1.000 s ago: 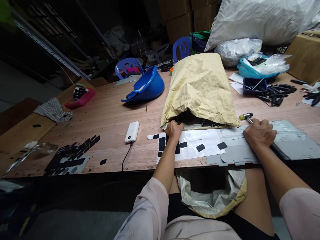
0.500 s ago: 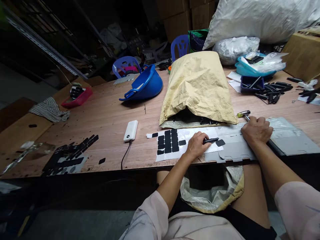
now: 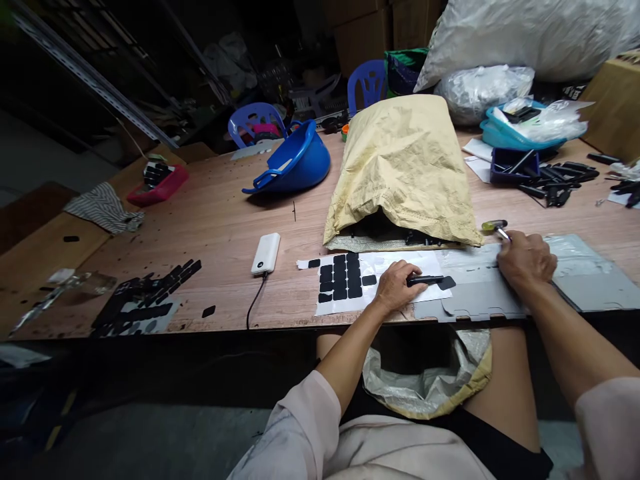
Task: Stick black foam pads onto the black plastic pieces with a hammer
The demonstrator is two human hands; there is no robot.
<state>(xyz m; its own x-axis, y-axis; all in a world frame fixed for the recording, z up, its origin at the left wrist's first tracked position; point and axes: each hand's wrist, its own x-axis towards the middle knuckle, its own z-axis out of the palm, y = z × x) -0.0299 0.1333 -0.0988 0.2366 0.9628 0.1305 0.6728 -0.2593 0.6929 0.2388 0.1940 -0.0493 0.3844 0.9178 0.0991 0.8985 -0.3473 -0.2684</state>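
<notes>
gripping a black part (image 3: pixel 425 281), left hand (image 3: pixel 395 288) sits before yellow sack (image 3: pixel 405 167) spilling black pieces (image 3: pixel 417 238).

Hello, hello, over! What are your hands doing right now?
Left hand pinching a black stick over the white sheet. Right hand gripping the hammer. Tan sack just behind.

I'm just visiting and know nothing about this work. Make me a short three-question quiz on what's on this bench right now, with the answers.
1. True or false: the left hand holds a slim black part over the white sheet.
2. Which lies nearest the right hand? A) blue basin B) small hammer C) red tray
3. Fill in: the white power bank lies on the ______ table.

Key: 1 true; 2 B; 3 wooden.
</notes>
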